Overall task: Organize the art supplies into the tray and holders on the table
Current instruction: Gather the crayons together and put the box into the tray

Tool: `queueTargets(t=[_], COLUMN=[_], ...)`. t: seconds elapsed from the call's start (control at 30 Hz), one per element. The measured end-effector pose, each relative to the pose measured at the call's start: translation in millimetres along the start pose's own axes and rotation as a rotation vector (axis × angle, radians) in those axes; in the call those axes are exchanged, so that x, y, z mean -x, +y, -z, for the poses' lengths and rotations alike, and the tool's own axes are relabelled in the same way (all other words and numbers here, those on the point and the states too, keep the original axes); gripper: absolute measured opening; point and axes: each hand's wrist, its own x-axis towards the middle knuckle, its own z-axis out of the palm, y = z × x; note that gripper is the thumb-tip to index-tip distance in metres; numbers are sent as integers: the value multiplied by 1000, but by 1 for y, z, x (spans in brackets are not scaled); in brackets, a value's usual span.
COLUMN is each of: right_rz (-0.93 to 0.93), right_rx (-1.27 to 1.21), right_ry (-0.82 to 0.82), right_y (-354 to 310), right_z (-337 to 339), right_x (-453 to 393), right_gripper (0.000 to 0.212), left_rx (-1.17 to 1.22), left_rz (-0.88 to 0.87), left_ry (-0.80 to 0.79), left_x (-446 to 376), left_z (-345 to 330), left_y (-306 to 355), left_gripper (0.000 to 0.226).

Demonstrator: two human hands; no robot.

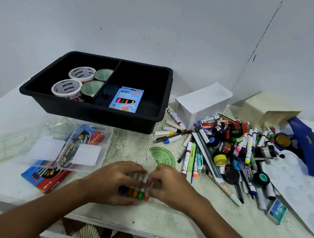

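While both hands work at the near edge of the tabletop [157, 217], the sorting looks barely under way. At eleven o'clock from the hands, the black tray [83, 112] already holds four tape rolls [80, 81] in its left compartment and a blue box of neon pencils [126, 99] in its right one. The white holder [201, 103] and the cream holder [266, 110] at one o'clock both lie tipped over, and I can see nothing in them. A big heap of markers, pens and paint pots [235, 151] sprawls at two o'clock, with a white palette [304, 195] at three o'clock and a green protractor [163, 157] just beyond the hands. At nine o'clock a clear case [73, 146] lies open over a red pencil box [43, 179]. By my judgement, nearly everything is left to do.

A small row of markers [135, 185] lies on the tabletop between the hands, side by side and touching. Their long axes run from six o'clock to twelve o'clock, with the coloured ends toward the person and the white barrels pointing away toward the tray. The row itself spans nine to three.

Left hand [117, 182] lies over the row's left part, fingers curled loosely round it. Right hand [170, 186] closes in from the other side, fingertips pinching at the row's right end; motion blur hides whether a thin clear sleeve is there too.
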Motion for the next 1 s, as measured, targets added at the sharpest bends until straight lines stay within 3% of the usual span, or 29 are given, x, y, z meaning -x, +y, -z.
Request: queueTargets(t=[0.4,0.57,0.77,0.9,1.0], right_rz=[91,124,86,62,10], right_rx=[151,79,54,170,225], right_ry=[3,6,156,285,367], right_y=[-2,6,28,48,69], right_z=[0,6,27,55,86], right_x=[0,3,8,10,7], right_gripper=[19,21,23,23,27], left_rx=[23,72,76,42,3], left_rz=[5,50,13,33,115], left_ry=[55,65,291,375,344], left_x=[0,-5,-55,-117,-162], left_z=[-3,1,12,37,50], left_y=[2,1,10,22,20], left_gripper=[43,41,26,33,46])
